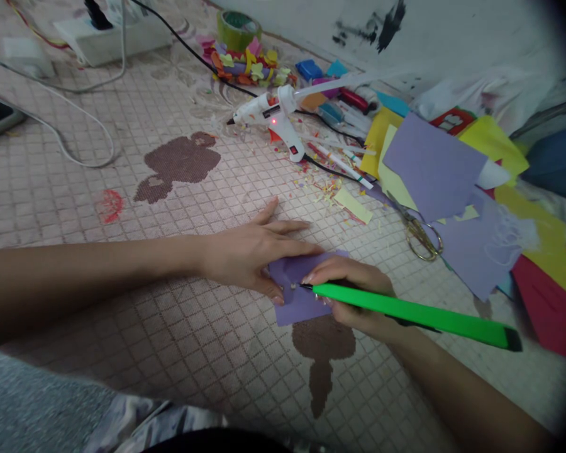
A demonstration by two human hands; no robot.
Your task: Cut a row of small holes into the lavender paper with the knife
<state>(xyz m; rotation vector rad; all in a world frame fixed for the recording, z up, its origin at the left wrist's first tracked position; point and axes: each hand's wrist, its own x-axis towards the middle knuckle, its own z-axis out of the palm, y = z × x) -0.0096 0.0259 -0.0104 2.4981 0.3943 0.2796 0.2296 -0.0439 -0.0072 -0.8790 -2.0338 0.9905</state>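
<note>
A small purple sheet of paper (292, 313) lies flat on the patterned cloth in front of me. Across its upper left part rests my left hand (259, 251), fingers spread, with the thumb and some fingers on the paper. My right hand (363, 289) grips a long bright green pen (419, 308) with a black end. The pen's dark tip touches or nearly touches the paper, beside a small pale mark. The fingers on the pen's far side are partly hidden.
A white glue gun (268, 113) with a lit red light stands behind my hands. Gold-handled scissors (422, 236) lie right, by a pile of coloured paper (434, 163). Paper scraps, markers, green tape (238, 31) and a power strip (108, 41) with cables lie farther back.
</note>
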